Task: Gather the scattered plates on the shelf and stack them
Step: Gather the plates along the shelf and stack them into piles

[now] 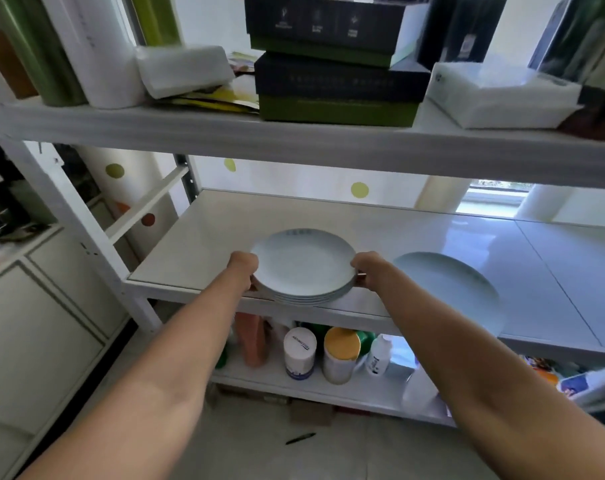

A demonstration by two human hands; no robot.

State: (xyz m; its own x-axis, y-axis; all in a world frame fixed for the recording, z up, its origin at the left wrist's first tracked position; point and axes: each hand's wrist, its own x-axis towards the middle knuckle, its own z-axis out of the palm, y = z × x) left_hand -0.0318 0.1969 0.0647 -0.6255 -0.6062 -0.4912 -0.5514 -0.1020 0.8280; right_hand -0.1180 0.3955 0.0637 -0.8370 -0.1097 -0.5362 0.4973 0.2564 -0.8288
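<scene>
Left hand (244,269) and right hand (367,269) clasp the stack (303,266) at nine and three o'clock; best kept level while fetching the plate (446,289) at its three o'clock.

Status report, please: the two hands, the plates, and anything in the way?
Left hand and right hand grip the plate stack by opposite rims, at the shelf front edge. A single plate lies apart, to its right. No object between them.
</scene>
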